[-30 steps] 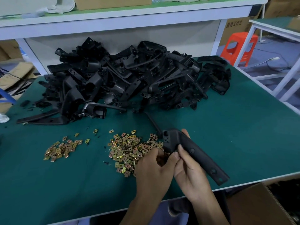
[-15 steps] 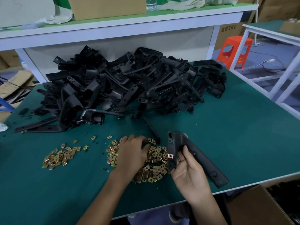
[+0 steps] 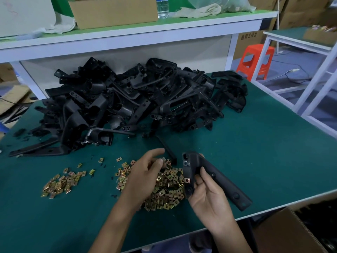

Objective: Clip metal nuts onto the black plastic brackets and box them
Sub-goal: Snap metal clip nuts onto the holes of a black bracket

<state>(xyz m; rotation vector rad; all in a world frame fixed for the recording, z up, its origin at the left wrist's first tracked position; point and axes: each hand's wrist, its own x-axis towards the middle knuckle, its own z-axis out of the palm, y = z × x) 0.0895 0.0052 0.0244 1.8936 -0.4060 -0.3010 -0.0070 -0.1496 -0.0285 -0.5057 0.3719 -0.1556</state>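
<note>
Flat, even overhead light, faint shadows. The bracket pile (image 3: 138,99) merges into murky black; the shelf edge (image 3: 127,42) bows.

Inventory, non-task items:
- White shelf (image 3: 127,39), green-topped, above bench.
- On it: cardboard box (image 3: 113,11), water bottle (image 3: 162,7) just beside, pale cloth (image 3: 198,10) near bottle.
- Orange stool (image 3: 255,57) on floor, right.
- White-framed table (image 3: 295,39) beyond stool.

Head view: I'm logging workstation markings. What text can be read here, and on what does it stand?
"工作台", after two characters too blurred to read: printed on the cardboard box behind the orange stool.
Blue label on the water bottle: too small to read.
No other text shows.
</note>
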